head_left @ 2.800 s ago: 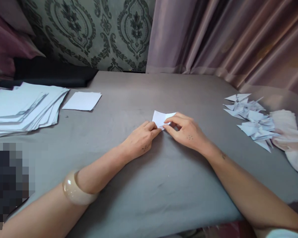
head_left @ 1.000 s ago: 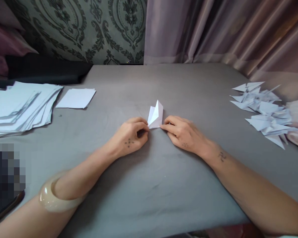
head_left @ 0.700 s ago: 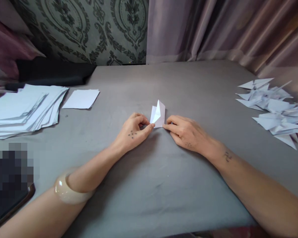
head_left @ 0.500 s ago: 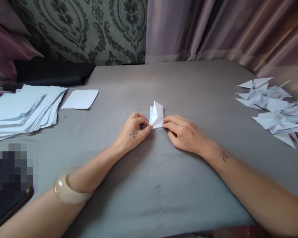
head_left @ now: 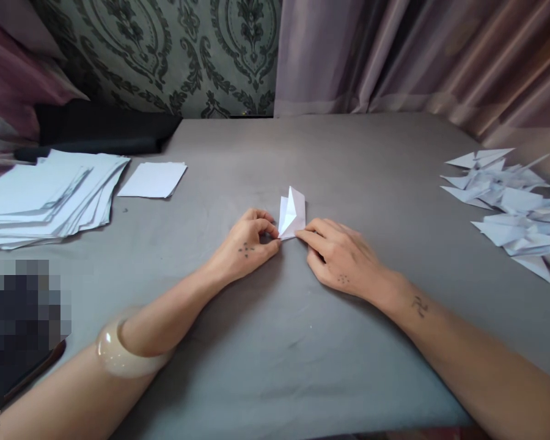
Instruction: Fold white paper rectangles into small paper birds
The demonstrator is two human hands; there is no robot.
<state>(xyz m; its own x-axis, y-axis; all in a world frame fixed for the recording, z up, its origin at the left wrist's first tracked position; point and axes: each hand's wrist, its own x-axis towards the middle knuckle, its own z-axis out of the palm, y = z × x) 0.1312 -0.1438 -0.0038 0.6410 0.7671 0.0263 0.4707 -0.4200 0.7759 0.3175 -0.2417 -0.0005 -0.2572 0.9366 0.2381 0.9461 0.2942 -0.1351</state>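
Note:
A small folded white paper [head_left: 294, 211] lies on the grey cloth in front of me, with one flap standing partly raised. My left hand [head_left: 252, 239] pinches its lower left corner between thumb and fingers. At the lower right edge, the fingertips of my right hand [head_left: 337, 252] press on the paper, the fingers held close together. The undersides of the fingers on both hands are hidden.
To the left lie a thick stack of white paper sheets [head_left: 87, 189] and a smaller stack of square papers [head_left: 153, 179]. Folded pointed paper pieces [head_left: 516, 198] are heaped at the right. A black cloth [head_left: 105, 128] rests at the back left, and a blurred dark object [head_left: 22, 342] sits near left.
My right fingertips have moved slightly inward along the paper's lower edge. The left hand keeps its pinch, and the whole view has shifted a little.

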